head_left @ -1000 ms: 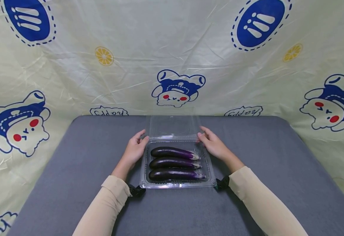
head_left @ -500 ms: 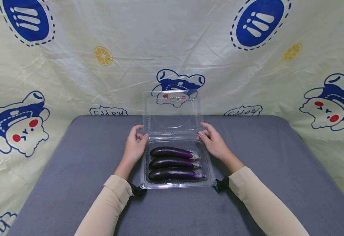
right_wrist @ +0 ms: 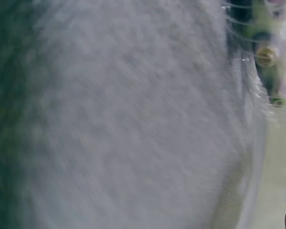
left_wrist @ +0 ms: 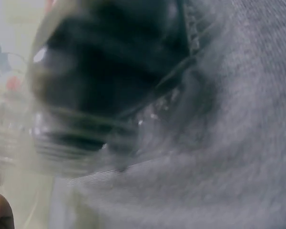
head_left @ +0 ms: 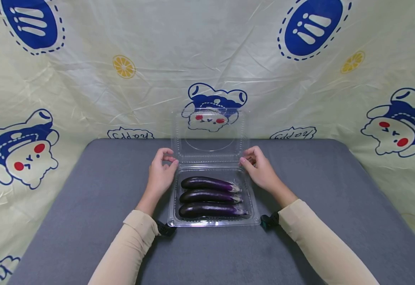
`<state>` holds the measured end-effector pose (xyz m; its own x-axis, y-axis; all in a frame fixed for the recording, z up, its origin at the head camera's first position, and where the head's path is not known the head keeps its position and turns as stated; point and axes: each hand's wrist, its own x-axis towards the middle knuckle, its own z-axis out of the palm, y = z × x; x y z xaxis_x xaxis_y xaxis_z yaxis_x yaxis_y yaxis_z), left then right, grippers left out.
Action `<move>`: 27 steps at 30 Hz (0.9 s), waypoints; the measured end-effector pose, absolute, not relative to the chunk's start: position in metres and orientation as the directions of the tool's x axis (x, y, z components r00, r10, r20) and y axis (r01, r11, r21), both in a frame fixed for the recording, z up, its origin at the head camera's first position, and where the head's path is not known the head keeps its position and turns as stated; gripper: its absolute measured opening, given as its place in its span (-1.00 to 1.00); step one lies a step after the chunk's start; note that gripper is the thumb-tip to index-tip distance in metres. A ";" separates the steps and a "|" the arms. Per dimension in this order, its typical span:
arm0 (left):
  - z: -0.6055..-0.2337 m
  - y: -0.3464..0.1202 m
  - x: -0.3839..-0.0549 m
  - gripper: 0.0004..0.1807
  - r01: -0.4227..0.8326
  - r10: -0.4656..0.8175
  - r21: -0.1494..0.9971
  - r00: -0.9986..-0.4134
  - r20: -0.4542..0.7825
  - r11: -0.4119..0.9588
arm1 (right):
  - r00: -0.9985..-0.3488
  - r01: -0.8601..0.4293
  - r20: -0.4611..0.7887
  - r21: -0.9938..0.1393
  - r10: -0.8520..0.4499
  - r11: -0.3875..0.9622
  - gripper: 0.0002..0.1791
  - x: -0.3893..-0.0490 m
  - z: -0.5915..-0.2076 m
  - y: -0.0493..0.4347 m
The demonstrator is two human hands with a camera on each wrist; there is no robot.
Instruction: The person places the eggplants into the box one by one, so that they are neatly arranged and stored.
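A clear plastic clamshell box (head_left: 214,223) sits on the grey cloth, its hinged lid (head_left: 209,143) standing up at the back. Three dark purple eggplants (head_left: 207,196) lie side by side in the base, pale stem ends to the right. My left hand (head_left: 161,172) holds the lid's left edge by the hinge, thumb at the box's back corner. On the other side, my right hand (head_left: 262,170) holds the lid's right edge with curled fingers. The left wrist view shows dark eggplant (left_wrist: 109,62) through the plastic; stem ends (right_wrist: 267,56) show in the right wrist view.
The grey-covered table (head_left: 321,237) extends around the box. Behind it hangs a pale printed curtain (head_left: 172,71) with cartoon bears and orange slices. Dark straps (head_left: 165,229) at both wrists are close to the box's front corners.
The lid has swung up from lying back to standing upright, then leans slightly further towards me. Both hands' fingers have shifted up a little with it. The eggplants have stayed in place.
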<state>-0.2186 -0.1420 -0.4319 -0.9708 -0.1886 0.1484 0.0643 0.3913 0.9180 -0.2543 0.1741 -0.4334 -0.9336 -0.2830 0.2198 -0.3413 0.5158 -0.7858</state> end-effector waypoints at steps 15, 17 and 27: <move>-0.402 -0.138 -0.212 -0.70 0.312 -0.162 0.777 -0.871 0.463 0.546 | -0.921 -0.385 0.305 -0.609 -0.243 0.694 -0.66 -0.245 -0.384 0.173; -0.401 -0.137 -0.211 -0.71 0.325 -0.157 0.768 -0.864 0.478 0.552 | -0.920 -0.387 0.311 -0.617 -0.239 0.685 -0.65 -0.243 -0.380 0.175; -0.402 -0.137 -0.207 -0.71 0.347 -0.145 0.751 -0.852 0.503 0.561 | -0.921 -0.387 0.288 -0.606 -0.262 0.696 -0.67 -0.235 -0.375 0.179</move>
<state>-0.2069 -0.1370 -0.4016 -0.8522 -0.1453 0.5026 0.3475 0.5610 0.7514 -0.2351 0.1789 -0.3748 -0.9213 -0.2617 0.2876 -0.3866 0.6955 -0.6056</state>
